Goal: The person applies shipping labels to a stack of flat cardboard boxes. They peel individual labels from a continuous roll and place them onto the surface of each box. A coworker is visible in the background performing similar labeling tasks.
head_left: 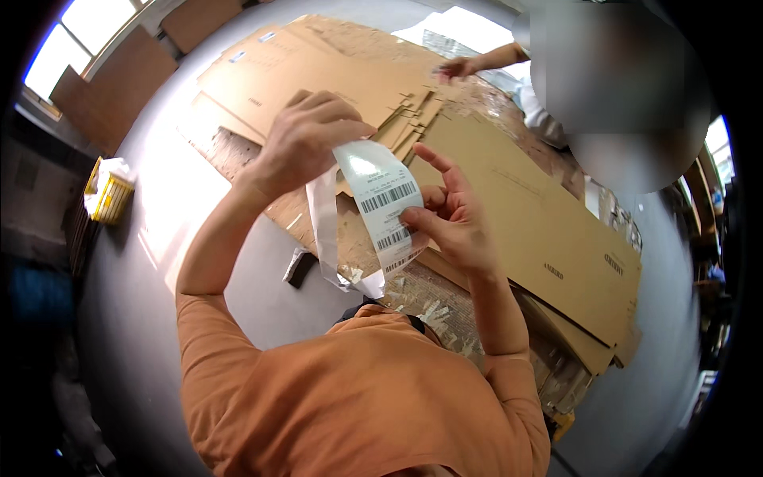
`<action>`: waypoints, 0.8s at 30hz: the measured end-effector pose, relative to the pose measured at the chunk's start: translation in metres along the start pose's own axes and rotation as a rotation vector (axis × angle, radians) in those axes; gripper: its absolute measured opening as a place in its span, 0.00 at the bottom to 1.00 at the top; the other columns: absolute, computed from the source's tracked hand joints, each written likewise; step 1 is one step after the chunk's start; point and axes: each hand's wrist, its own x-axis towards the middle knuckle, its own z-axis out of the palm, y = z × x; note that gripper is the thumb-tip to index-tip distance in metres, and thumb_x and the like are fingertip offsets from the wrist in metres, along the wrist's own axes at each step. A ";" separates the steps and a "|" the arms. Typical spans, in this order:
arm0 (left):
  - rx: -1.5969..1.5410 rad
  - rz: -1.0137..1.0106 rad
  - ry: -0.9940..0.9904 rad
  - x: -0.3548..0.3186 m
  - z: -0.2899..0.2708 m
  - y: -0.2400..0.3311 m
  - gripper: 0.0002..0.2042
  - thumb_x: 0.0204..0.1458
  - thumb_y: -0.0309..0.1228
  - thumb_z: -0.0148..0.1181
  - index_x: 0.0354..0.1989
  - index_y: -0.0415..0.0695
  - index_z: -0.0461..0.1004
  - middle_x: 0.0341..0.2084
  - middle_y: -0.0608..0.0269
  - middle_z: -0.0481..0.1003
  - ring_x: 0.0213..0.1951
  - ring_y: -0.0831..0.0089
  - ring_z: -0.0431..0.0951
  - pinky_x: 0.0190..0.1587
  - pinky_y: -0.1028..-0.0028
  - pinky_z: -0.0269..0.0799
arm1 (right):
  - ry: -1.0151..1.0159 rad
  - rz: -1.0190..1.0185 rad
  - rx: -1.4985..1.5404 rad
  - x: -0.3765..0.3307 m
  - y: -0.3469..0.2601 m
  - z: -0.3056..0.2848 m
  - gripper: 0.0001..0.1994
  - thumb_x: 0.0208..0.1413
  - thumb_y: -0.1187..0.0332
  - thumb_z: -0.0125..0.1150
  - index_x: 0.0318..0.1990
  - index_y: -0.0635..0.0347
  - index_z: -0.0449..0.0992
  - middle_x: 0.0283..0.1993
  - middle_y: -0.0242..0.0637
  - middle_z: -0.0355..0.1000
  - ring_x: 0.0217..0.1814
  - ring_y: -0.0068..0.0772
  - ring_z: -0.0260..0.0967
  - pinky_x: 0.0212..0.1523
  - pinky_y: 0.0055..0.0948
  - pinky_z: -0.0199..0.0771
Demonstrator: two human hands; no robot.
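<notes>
In front of my chest hangs a strip of white barcode labels (381,191), curving down and folding back in a loop below. My left hand (310,139) is closed on its upper end, the fingertips pinching the strip. My right hand (453,219) grips the strip's right edge, thumb pressed on the printed side and index finger stretched upward. Whatever the other right fingers touch behind the strip is partly hidden. Beneath both hands lie flat brown cardboard sheets (532,207), with a second pile of cardboard (278,79) beyond my left hand.
Scraps of backing paper (435,314) litter the worn table by my body. Across the table a co-worker's hand (457,70) reaches over the cardboard from the right. A yellow basket (111,199) stands on the floor at left; a small dark-and-white object (299,269) lies nearer.
</notes>
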 end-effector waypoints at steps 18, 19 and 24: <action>-1.085 -0.539 -0.208 -0.050 0.137 0.130 0.09 0.41 0.24 0.64 0.34 0.39 0.78 0.27 0.52 0.78 0.30 0.63 0.78 0.34 0.70 0.72 | 0.342 0.125 -0.112 -0.088 0.070 -0.042 0.19 0.57 0.75 0.56 0.55 0.69 0.65 0.43 0.38 0.74 0.41 0.20 0.70 0.43 0.21 0.70; -1.073 -0.553 -0.222 -0.054 0.140 0.131 0.09 0.41 0.24 0.64 0.34 0.39 0.78 0.27 0.51 0.78 0.30 0.63 0.78 0.33 0.70 0.73 | 0.352 0.128 -0.119 -0.087 0.071 -0.041 0.18 0.57 0.75 0.56 0.54 0.69 0.66 0.42 0.37 0.74 0.41 0.20 0.70 0.43 0.21 0.70; -1.065 -0.617 -0.326 -0.065 0.142 0.127 0.12 0.43 0.24 0.62 0.38 0.39 0.78 0.27 0.51 0.78 0.29 0.65 0.79 0.34 0.70 0.73 | 0.351 0.151 -0.167 -0.086 0.083 -0.042 0.13 0.57 0.74 0.58 0.49 0.68 0.71 0.38 0.33 0.73 0.38 0.18 0.69 0.40 0.19 0.70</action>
